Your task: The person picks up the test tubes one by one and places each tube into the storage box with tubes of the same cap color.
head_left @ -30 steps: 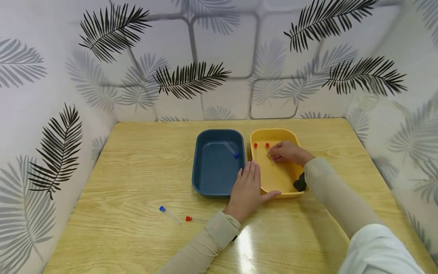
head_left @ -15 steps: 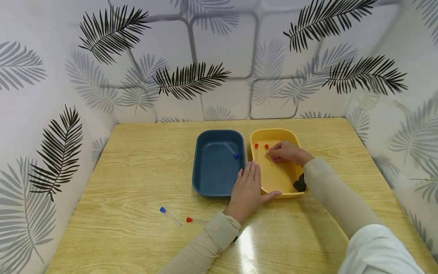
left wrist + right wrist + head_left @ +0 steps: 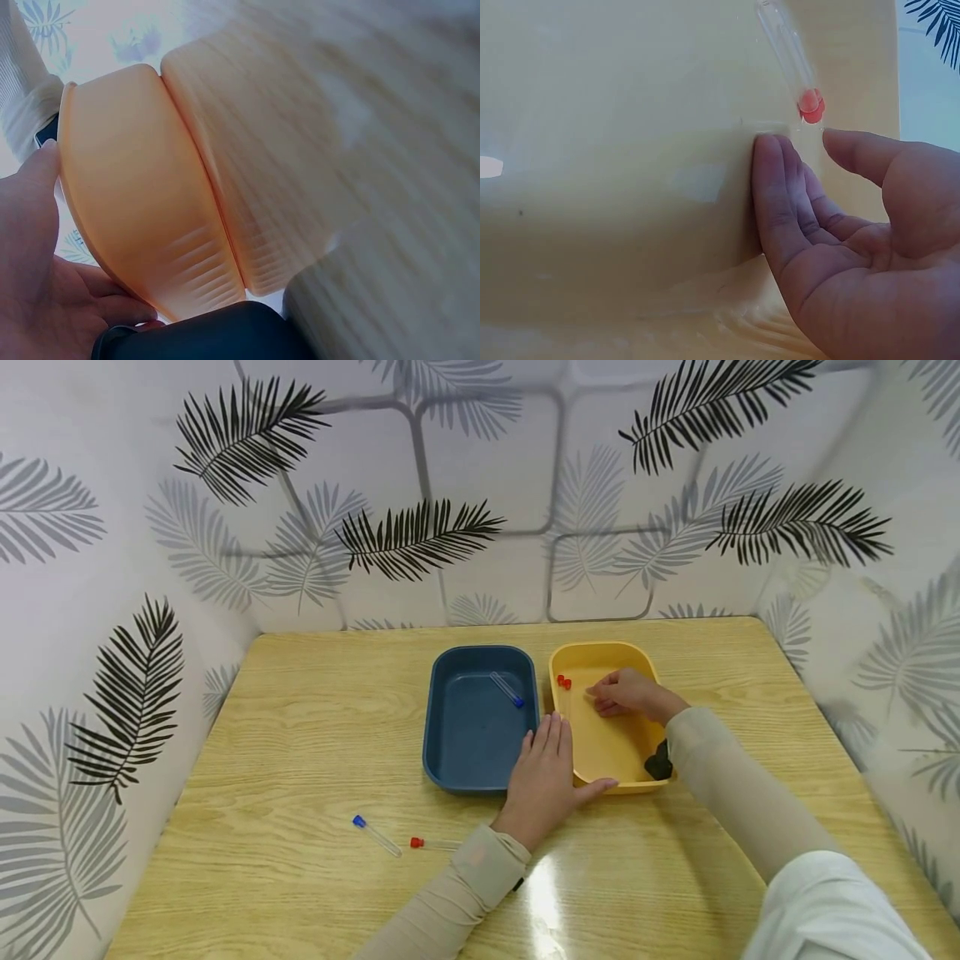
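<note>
My right hand (image 3: 624,691) is inside the yellow tray (image 3: 618,752), low over its floor. In the right wrist view the thumb stands apart from the fingers (image 3: 771,191), with nothing between them. Two red-capped test tubes (image 3: 567,686) lie side by side along the tray's left wall; a red-capped tube (image 3: 789,52) shows just beyond my fingertips. My left hand (image 3: 542,777) lies with straight fingers over the meeting rims of the yellow tray and the blue tray (image 3: 480,727), its thumb stretched along the yellow tray's front rim.
A blue-capped tube (image 3: 507,690) lies in the blue tray. On the wooden table (image 3: 285,735), another blue-capped tube (image 3: 377,836) and a red-capped one (image 3: 435,843) lie in front, the latter partly behind the left sleeve. A black object (image 3: 659,762) shows by the right cuff.
The tube at my right fingertips has moved left to lie beside the other red-capped tube, and the right hand has let go of it. The left hand stays put.
</note>
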Demonstrator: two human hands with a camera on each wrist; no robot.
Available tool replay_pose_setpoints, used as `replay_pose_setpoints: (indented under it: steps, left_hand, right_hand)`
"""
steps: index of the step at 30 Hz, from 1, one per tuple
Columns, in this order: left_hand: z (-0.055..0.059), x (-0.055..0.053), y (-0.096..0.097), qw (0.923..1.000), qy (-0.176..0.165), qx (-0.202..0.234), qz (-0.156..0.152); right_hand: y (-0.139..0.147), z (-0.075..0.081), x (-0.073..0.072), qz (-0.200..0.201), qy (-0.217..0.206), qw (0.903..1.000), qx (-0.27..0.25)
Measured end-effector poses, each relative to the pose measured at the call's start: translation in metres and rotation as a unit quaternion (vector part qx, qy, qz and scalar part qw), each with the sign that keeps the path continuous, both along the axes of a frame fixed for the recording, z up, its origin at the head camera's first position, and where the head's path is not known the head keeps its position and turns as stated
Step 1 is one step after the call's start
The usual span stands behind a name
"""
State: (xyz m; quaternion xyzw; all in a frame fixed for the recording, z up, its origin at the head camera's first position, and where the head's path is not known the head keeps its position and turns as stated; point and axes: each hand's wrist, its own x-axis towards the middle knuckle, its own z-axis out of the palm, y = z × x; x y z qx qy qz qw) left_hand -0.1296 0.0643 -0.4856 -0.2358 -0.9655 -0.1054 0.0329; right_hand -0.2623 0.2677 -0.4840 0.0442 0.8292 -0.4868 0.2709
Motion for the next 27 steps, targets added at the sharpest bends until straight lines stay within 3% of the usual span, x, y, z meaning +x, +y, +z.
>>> replay_pose_setpoints:
  steps: [9,17,20,23,27]
  left_hand:
    - [0.002,0.001,0.000,1.0000,0.004,0.006,-0.001]
    - [0.001,0.002,0.001,1.0000,0.004,0.006,-0.003]
    - [0.000,0.002,0.000,0.9999,0.005,0.009,-0.003]
    - [-0.001,0.002,0.001,0.9999,0.008,0.008,0.000]
    - [-0.002,0.000,0.001,0.9999,0.010,0.010,-0.001]
  right_hand:
    - [0.001,0.014,0.002,0.039,-0.032,0.9985,-0.020]
    - [0.002,0.027,0.009,0.090,-0.016,0.9955,0.027]
    - [0.007,0.034,0.014,0.113,0.016,0.9925,0.044]
    - [0.011,0.042,0.022,0.125,0.078,0.9875,0.055]
    - [0.019,0.052,0.035,0.125,0.178,0.9704,0.106]
